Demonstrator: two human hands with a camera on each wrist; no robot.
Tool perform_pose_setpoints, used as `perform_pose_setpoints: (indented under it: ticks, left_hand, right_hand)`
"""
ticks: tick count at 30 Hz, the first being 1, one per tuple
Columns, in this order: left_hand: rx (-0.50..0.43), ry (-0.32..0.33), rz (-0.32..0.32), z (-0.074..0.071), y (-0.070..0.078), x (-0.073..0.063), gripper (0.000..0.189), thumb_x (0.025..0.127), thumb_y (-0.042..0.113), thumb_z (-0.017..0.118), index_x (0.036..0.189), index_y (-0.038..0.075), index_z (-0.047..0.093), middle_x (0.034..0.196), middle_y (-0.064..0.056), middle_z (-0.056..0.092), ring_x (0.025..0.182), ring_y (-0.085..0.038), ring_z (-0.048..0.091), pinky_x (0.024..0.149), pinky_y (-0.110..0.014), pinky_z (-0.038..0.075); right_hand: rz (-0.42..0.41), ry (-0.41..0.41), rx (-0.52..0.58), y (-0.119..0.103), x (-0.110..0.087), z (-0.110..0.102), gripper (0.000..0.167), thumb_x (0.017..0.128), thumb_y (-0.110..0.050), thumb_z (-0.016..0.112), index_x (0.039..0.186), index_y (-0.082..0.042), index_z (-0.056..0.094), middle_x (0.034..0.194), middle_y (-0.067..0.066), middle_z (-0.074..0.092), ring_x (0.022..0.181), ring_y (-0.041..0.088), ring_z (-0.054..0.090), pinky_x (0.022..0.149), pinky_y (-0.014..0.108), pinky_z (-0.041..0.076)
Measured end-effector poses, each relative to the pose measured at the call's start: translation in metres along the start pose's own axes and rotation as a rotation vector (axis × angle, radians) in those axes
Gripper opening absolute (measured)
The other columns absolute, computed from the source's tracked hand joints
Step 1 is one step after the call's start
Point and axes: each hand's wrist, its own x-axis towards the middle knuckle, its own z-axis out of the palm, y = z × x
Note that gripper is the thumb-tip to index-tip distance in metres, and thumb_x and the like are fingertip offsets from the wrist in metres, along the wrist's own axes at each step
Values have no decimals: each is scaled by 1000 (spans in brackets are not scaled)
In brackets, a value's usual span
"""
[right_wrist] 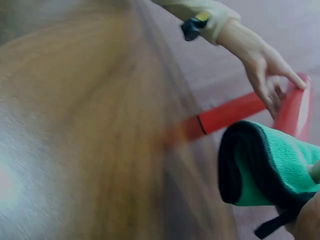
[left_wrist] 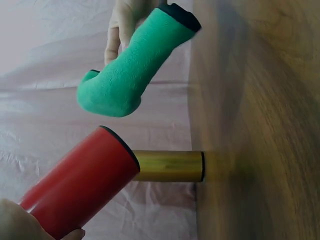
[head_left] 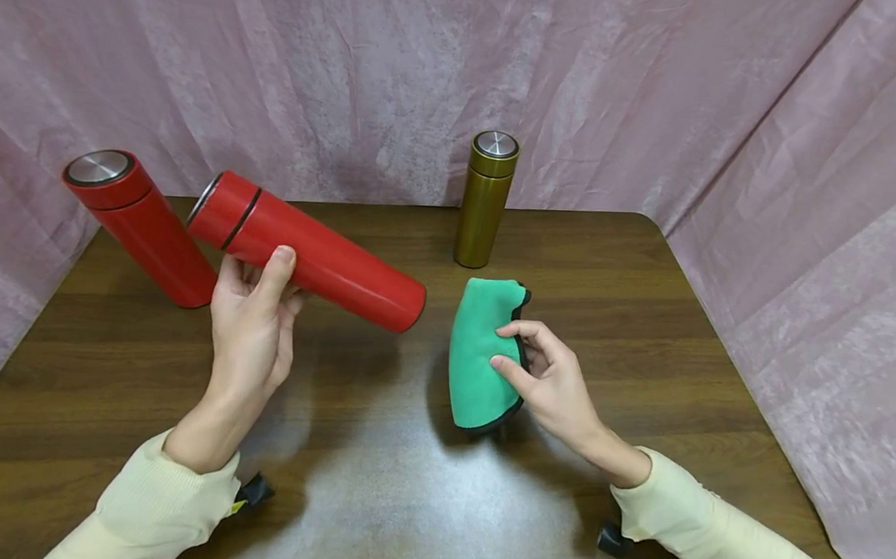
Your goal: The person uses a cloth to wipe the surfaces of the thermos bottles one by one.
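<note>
My left hand (head_left: 251, 325) grips a red thermos (head_left: 321, 253) near its lid end, thumb across the front. The flask is raised over the table and tilted, its base pointing right and down. In my right hand (head_left: 544, 380), a folded green cloth (head_left: 482, 356) with black edging is pinched between thumb and fingers, to the right of that base. The left wrist view shows the cloth (left_wrist: 130, 70) bent over, apart from the red thermos (left_wrist: 85, 185). From the right wrist, the cloth (right_wrist: 285, 155) overlaps part of the held flask (right_wrist: 298, 107).
Another red thermos (head_left: 150, 229) with a silver-topped lid stands at the left of the wooden table (head_left: 378, 510). A gold thermos (head_left: 485, 202) stands near the back edge, behind the cloth. Pink curtains (head_left: 397, 77) hang behind and along the right side.
</note>
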Motion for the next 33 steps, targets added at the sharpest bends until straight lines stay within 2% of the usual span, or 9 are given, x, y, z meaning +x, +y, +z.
perform_pose_setpoints:
  ticks: [9,12,14,18,21,27,33]
  left_hand:
    - [-40,7,-135,1,0,-7,36,103,12,66,134,7,52,123,-11,63,99,-21,68,87,-34,57]
    - [-48,0,-176,2,1,-10,36,104,16,66,136,8,52,122,-10,65,104,-22,68,89,-35,57]
    - [-46,0,-208,2,1,-11,39,103,20,66,137,9,50,123,-9,64,108,-22,66,90,-36,56]
    - [-47,6,-269,2,1,-14,44,103,24,67,140,9,48,124,-7,63,110,-22,65,92,-36,57]
    - [-40,8,-282,2,1,-15,45,103,25,66,141,9,48,124,-6,64,109,-22,66,92,-36,57]
    - [-60,8,-264,3,2,-16,44,103,24,67,139,9,48,124,-8,64,111,-23,66,92,-37,57]
    - [-94,14,-245,4,1,-17,40,103,22,67,138,9,49,124,-9,63,110,-23,65,91,-38,57]
  right_hand:
    - [-269,-24,-64,-1,-2,28,37,83,21,74,113,3,65,111,17,64,99,21,63,84,23,56]
    - [-340,8,-94,-3,2,32,34,81,20,75,109,3,68,108,16,65,99,23,63,84,23,56]
    - [-359,42,-103,-3,6,33,32,81,20,75,107,2,69,105,15,66,96,23,64,83,23,56]
    - [-340,107,-110,-3,13,32,27,83,18,74,103,2,69,101,14,66,85,21,62,73,22,54]
    - [-319,132,-104,-3,18,31,24,84,17,72,103,2,69,101,14,66,79,20,59,68,22,52]
    - [-261,125,-61,-2,25,30,27,87,18,69,108,2,68,106,13,68,83,22,63,74,25,54]
    - [-127,115,-6,-2,30,31,25,89,15,69,111,3,67,103,13,69,87,23,64,79,26,56]
